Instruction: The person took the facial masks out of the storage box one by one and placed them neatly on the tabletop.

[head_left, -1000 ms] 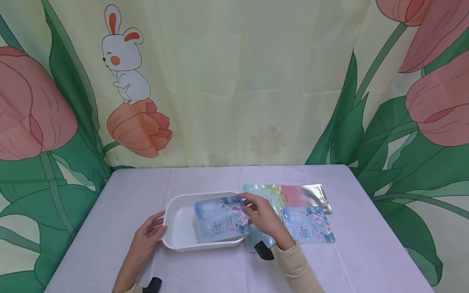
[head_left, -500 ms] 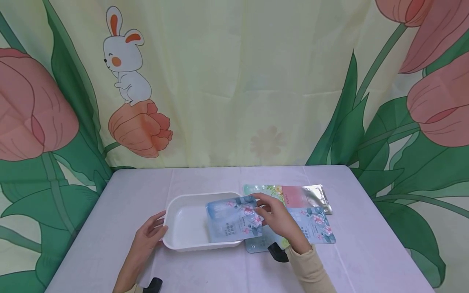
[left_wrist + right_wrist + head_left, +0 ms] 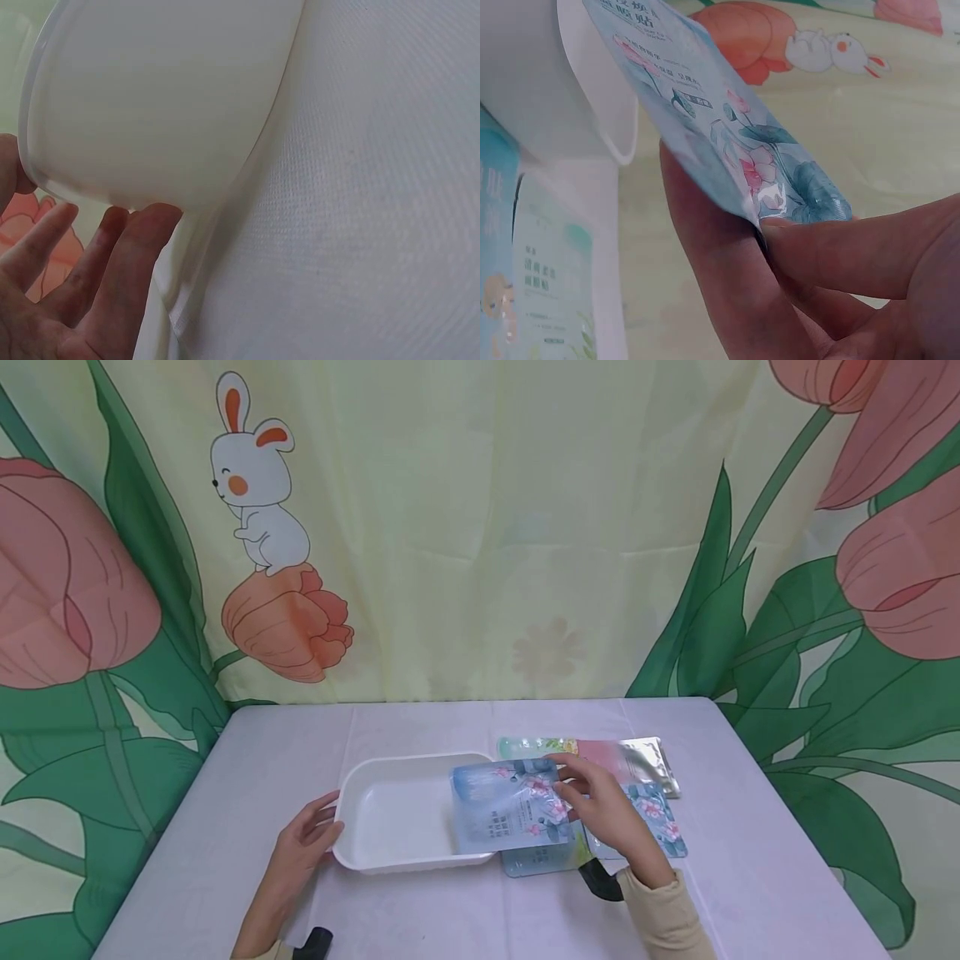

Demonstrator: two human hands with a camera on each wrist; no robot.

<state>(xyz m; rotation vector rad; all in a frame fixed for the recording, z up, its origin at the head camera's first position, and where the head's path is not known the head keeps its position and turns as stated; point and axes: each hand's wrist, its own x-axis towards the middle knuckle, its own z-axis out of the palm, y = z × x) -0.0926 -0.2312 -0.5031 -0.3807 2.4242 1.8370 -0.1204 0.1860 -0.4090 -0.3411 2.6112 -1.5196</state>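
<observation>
A blue face mask packet with pink flowers hangs tilted over the right end of a white tray, overlapping its rim in the head view. My right hand pinches it by the right edge; in the right wrist view, the thumb lies on the printed side with a finger behind. At the tray's left end, my left hand touches the rim and outer wall with its fingertips, as the left wrist view shows. No thing is seen inside the visible part of the tray.
Right of the tray lie a pink-and-silver packet, a green flowered packet, another blue flowered packet and a light blue packet, partly overlapping. All rest on a white cloth-covered table. A tulip-printed curtain hangs behind.
My right hand has carried the blue face mask packet rightward, from over the tray to partly past its right rim. The left hand and the tray have stayed in place.
</observation>
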